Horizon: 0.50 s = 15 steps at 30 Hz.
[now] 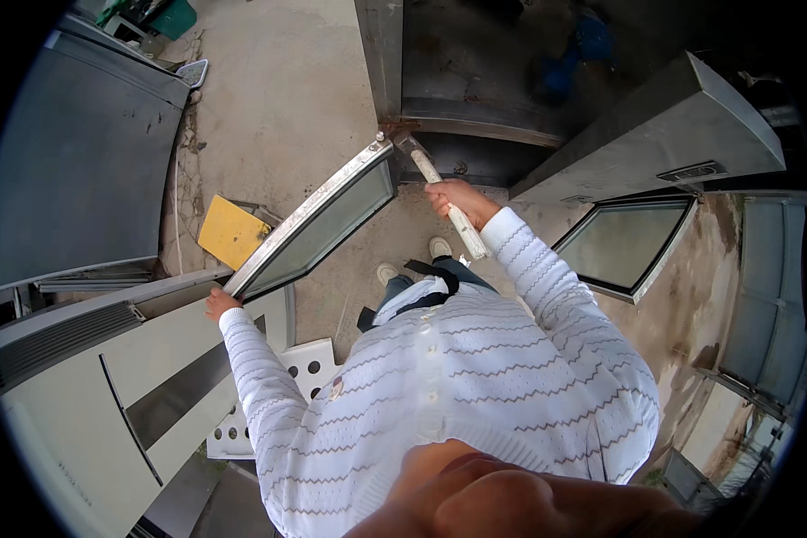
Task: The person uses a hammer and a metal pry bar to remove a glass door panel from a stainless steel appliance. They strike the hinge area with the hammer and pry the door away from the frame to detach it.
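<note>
My right hand (462, 199) is closed around the pale, worn handle of a hammer (428, 167). The hammer's metal head lies close to the top corner of a metal-framed glass door (318, 220), by the corner post of a metal cabinet (475, 130); whether it touches is hard to tell. My left hand (221, 303) grips the door's other end, fingers wrapped over the frame's edge. The door stands swung out from the cabinet, with a small bolt or pin (380, 136) at its top corner.
A second glass door (628, 240) hangs open at the right, below a thick grey door (663, 134). Left of me are a yellow square panel (231, 231), a large grey panel (81, 152) and a white appliance (81, 394). A white panel with round holes (309, 354) lies near my left arm.
</note>
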{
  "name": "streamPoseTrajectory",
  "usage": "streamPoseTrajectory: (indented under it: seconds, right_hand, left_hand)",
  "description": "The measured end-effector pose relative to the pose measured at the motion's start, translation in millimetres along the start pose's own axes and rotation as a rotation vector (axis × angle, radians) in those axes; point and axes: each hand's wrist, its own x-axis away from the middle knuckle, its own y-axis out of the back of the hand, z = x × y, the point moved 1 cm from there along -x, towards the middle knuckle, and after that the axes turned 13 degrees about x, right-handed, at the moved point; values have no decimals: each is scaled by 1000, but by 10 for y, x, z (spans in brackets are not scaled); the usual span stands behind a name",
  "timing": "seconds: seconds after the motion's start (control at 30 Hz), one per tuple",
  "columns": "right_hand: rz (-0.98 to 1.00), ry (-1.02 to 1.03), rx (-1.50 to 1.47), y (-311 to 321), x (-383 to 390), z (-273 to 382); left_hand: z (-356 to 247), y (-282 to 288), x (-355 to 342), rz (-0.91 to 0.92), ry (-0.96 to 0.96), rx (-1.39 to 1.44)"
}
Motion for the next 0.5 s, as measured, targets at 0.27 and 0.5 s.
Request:
streamPoseTrajectory:
  seconds: [0.27, 0.5]
  right_hand:
    - [-50, -197, -671, 1274, 114, -950]
    - [-192, -177, -1256, 1974, 673, -1877]
  left_hand:
    - [-295, 298, 227, 90, 114, -18]
    - [-1441, 744, 973, -193, -119, 137]
